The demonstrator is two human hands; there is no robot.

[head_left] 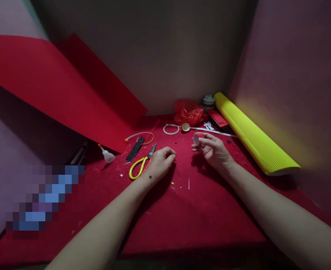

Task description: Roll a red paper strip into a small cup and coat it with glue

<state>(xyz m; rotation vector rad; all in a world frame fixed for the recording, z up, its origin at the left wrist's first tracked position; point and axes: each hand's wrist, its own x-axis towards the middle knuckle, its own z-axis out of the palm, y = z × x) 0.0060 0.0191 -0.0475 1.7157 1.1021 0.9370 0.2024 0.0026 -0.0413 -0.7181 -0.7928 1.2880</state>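
My right hand (212, 148) is raised a little above the red cloth (199, 210) and its fingers are closed on a small red and white rolled piece (197, 139). My left hand (161, 162) rests on the cloth with its fingers curled under; I cannot make out anything in it. It lies just right of the yellow-handled scissors (142, 163). Small paper scraps lie on the cloth between the two hands.
A small glue bottle (107, 154) and a black strip (134, 149) lie left of the scissors. Farther back are a white ring (171, 129), a spoon-like tool (185, 127), a red plastic bag (188, 112) and a yellow corrugated roll (254, 137). A big red sheet (55, 90) leans at the left.
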